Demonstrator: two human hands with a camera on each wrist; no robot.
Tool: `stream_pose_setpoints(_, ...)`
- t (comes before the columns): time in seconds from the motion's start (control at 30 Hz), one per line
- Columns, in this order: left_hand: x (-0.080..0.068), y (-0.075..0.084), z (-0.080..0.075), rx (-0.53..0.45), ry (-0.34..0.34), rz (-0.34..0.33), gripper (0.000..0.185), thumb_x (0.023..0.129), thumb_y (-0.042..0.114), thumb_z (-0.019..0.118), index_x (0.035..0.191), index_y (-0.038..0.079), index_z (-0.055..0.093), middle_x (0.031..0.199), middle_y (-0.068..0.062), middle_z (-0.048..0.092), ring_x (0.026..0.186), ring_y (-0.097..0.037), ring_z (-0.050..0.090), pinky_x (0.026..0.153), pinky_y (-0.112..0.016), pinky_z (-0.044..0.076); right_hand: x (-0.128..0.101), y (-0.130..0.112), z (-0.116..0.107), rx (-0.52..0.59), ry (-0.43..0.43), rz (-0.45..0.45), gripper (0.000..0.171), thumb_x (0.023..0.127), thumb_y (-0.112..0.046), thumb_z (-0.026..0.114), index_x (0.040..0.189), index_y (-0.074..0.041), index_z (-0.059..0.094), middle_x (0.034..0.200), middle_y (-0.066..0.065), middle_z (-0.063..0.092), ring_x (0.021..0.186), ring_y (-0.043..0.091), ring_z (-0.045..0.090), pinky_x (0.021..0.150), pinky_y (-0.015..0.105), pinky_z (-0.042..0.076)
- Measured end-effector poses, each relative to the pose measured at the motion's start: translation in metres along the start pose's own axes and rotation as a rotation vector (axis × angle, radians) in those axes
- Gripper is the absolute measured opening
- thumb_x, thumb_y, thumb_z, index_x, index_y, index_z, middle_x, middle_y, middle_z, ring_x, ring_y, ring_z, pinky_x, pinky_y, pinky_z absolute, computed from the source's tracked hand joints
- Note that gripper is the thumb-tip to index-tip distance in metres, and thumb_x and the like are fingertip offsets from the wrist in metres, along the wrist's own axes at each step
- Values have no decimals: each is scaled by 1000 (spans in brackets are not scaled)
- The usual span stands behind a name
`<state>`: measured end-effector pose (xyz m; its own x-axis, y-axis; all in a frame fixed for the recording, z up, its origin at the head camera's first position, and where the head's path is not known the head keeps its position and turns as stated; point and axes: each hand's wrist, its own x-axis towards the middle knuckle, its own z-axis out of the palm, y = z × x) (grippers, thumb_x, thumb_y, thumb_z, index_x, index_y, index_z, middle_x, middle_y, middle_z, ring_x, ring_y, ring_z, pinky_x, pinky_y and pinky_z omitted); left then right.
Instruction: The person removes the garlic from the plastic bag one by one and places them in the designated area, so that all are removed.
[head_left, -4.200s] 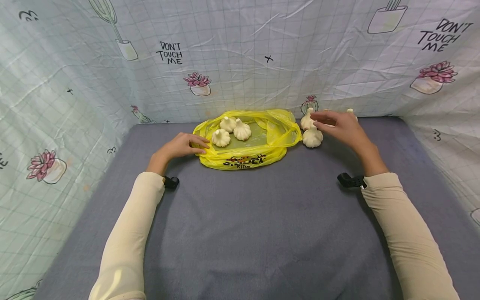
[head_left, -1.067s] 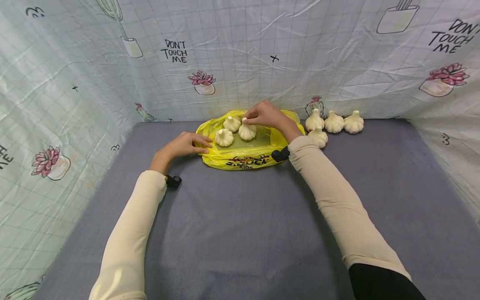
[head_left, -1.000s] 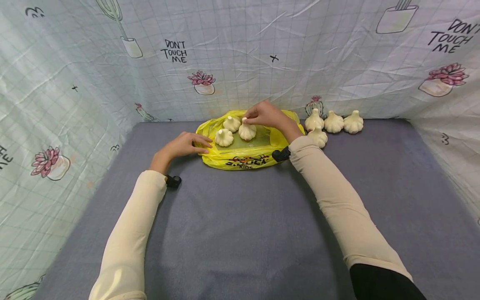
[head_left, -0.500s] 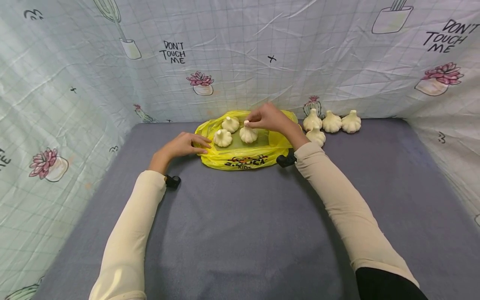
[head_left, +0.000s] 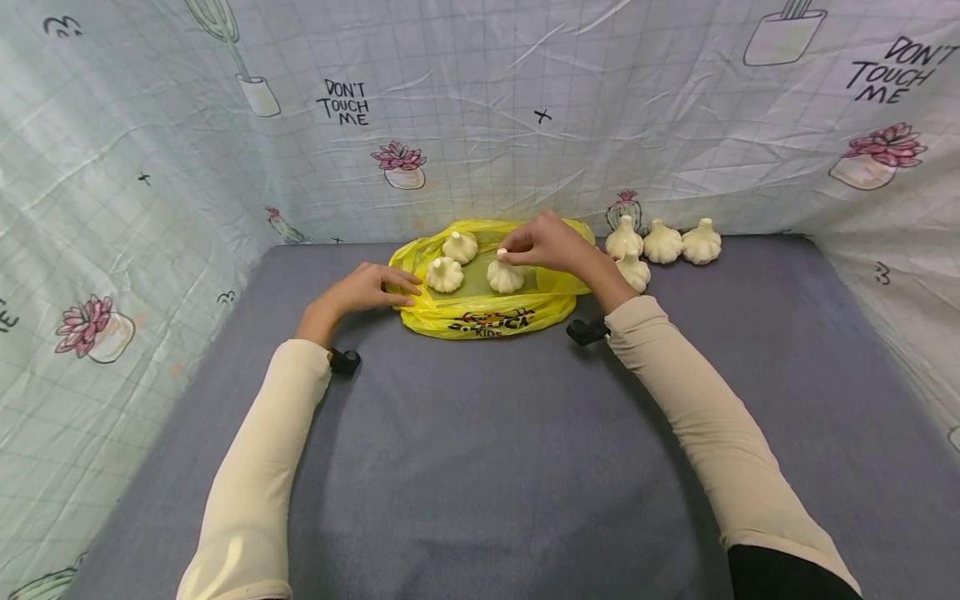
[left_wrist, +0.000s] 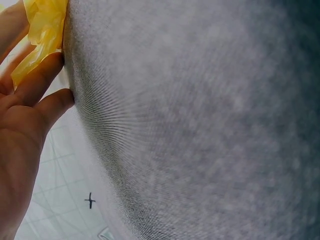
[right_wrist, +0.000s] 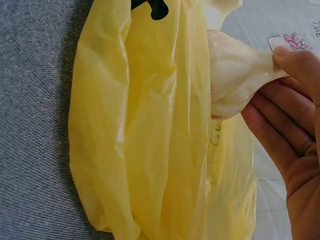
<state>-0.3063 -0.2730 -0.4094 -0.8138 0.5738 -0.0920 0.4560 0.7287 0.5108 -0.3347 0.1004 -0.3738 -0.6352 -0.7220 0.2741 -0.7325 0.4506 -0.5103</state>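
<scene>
Nearest, the grey felt desk [head_left: 480,467] carries both cream sleeves; the right sleeve [head_left: 705,433] runs off the bottom edge, so the elbow is cut off. Farther in, the left hand [head_left: 365,290] lies flat with relaxed fingers, pressing the left edge of a yellow plastic bag [head_left: 487,317] against the desk. The left wrist view shows only part of the palm and 2 fingers [left_wrist: 35,85] against a scrap of yellow film, most of that frame being blurred felt.

The bag lies flat near the middle of the desk's far edge, its long axis running left to right along that edge; black print on its near side is too crumpled to read in full. On it sit 3 garlic bulbs, each standing with its stem tip up. The right hand [head_left: 551,246] has its grip on the bulb toward the bag's right end [head_left: 506,277], thumb and fingertip pinching its stem tip. In the right wrist view that pinched garlic bulb [right_wrist: 235,75] appears sideways, its base hidden behind folds of the bag. I cannot tell whether it rests on the bag or is lifted just clear.

The other 2 bulbs on the bag [head_left: 446,275] [head_left: 460,247] sit toward its left end. Beyond the bag's right end, 4 more bulbs [head_left: 663,242] cluster by the desk's far edge against the printed cloth backdrop [head_left: 480,125], one partly hidden by the right wrist.
</scene>
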Motion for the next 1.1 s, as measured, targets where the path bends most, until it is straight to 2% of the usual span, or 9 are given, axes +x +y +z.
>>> stream_pose_setpoints(0.33, -1, 0, 0, -4, -1, 7, 28, 95, 30, 75, 120, 18, 78, 139, -2, 64, 136, -26, 53, 109, -50, 41, -10, -4, -2, -3, 64, -52, 17, 94, -23, 76, 103, -10, 82, 92, 4, 79, 80, 16, 75, 73, 37, 58)
stream_pose_setpoints(0.7, 0, 1, -1, 3, -8, -5, 28, 95, 30, 75, 120, 19, 78, 140, -1, 64, 136, -25, 52, 108, -50, 41, -29, -2, -8, 57, 137, -8, 16, 94, -23, 76, 103, -11, 82, 95, 4, 79, 78, 16, 73, 74, 37, 57)
stream_pose_setpoints(1.1, 0, 2, -1, -4, -5, -4, 27, 95, 29, 75, 120, 19, 78, 140, -2, 64, 135, -26, 53, 103, -48, 44, -43, -5, -18, 19, 186, -80, 14, 93, -20, 77, 102, -11, 83, 90, 2, 79, 71, 13, 72, 68, 30, 54)
